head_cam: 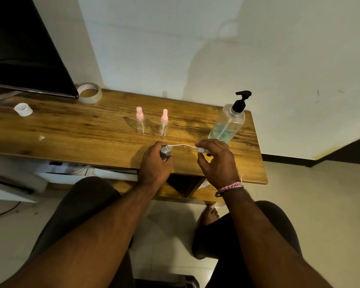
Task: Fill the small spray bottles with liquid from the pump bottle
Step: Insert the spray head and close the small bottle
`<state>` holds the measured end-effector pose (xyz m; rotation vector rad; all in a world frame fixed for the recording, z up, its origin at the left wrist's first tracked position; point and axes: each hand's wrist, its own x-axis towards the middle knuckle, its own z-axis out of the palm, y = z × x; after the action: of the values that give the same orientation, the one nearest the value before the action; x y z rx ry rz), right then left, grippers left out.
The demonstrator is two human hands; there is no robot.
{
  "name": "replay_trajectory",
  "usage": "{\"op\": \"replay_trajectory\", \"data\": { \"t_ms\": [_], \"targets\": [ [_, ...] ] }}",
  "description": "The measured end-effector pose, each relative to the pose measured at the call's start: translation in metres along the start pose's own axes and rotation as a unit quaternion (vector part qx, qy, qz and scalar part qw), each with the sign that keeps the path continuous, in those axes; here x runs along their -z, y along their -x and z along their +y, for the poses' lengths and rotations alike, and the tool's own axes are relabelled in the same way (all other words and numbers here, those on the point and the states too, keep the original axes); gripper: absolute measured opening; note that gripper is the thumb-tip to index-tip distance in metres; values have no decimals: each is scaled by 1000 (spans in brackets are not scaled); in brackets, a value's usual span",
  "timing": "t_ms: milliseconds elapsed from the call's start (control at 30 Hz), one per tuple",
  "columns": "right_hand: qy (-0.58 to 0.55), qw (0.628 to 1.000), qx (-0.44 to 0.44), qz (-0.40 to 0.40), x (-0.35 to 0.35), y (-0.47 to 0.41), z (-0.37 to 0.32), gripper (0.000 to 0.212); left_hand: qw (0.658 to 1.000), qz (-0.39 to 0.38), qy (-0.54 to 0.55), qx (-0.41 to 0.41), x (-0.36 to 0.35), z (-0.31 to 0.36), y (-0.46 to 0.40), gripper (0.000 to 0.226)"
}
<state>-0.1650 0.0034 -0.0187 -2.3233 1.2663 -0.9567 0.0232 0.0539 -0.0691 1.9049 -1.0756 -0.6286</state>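
Three small spray bottles show. Two stand upright with pink tops on the wooden surface (71,129), side by side but apart: one (140,123) at about eleven o'clock from the hands, the other (163,123) at twelve. The third bottle (165,153), uncapped, sits in the left hand (154,163), whose grip curls round it. The right hand (216,161) pinches the sprayer head (203,150), its thin tube (181,145) trailing toward the open neck. One pump bottle (228,123), partly filled with bluish liquid, stands at one o'clock. Two tape rolls lie at ten o'clock: a large one (90,93), a small white one (23,109).
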Motion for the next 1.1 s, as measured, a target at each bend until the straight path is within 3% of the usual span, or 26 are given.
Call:
{"op": "replay_trajectory", "data": {
  "t_ms": [533, 1100],
  "targets": [
    [34, 999, 13, 17, 3, 0, 1, 30, 1000, 4, -2, -5, -2, -2, 0, 43],
    [53, 992, 118, 5, 1, -5, -14, 28, 1000, -12, -12, -12, -5, 0, 4, 51]
  ]
}}
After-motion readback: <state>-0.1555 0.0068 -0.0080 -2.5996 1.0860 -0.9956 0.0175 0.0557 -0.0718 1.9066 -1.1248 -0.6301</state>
